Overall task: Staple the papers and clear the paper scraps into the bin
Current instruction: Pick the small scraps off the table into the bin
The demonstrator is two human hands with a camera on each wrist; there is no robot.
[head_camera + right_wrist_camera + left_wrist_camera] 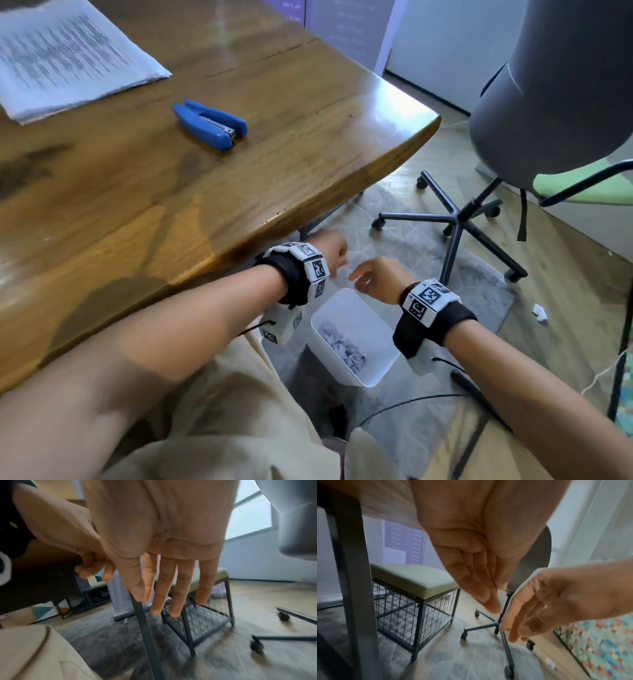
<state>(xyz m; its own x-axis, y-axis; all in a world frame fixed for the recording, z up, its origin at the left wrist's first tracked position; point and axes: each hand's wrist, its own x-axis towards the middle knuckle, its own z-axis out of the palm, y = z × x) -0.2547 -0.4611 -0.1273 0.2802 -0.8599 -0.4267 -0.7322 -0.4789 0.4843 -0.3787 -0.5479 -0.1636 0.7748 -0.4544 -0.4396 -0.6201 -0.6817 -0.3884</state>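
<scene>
Beige trousers (219,404) of soft cloth lie nearest, and just beyond the knees stands the bin (376,375), a white plastic tub with rounded corners, with crumpled grey-white paper scraps (344,344) at its bottom. Both hands hang over its far rim. On the right hand (380,279) the fingers (173,586) are straight and slightly spread, holding nothing. The left hand (329,250) has its fingers (481,588) pressed side by side and loosely bent; it seems empty, though the blur makes this uncertain. I judge that the clearing step is near its end, since the scraps are already in the bin. One small white scrap (539,312) lies on the wooden floor, well right of the right fingers; the next move probably calls for a reach there. Far left of the left fingers, on the glossy wooden table (308,144), rest the blue stapler (209,124) and, beyond it, the printed papers (65,58).
</scene>
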